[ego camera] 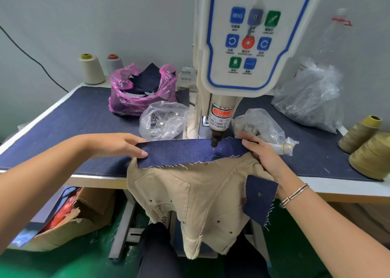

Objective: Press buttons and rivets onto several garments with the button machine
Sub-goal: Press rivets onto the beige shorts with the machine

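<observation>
Denim-covered table (pixel 69 117); frayed navy strip (pixel 185 153) under button machine (pixel 242 45), both hands' fingers (pixel 141 151) pinching its ends.

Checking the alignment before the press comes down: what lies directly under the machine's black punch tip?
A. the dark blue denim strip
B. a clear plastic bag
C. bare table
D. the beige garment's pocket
A: the dark blue denim strip lies beneath the black punch tip, a red laser dot on it.

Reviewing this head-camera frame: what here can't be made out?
- Lower die of the button machine: covered by the denim strip.
- Counter display: cut off by the top edge.
- Contents of the clear bag: small shiny pieces, too blurred to name.
- Right hand fingers: tips hidden under the strip and the tan garment.
</observation>
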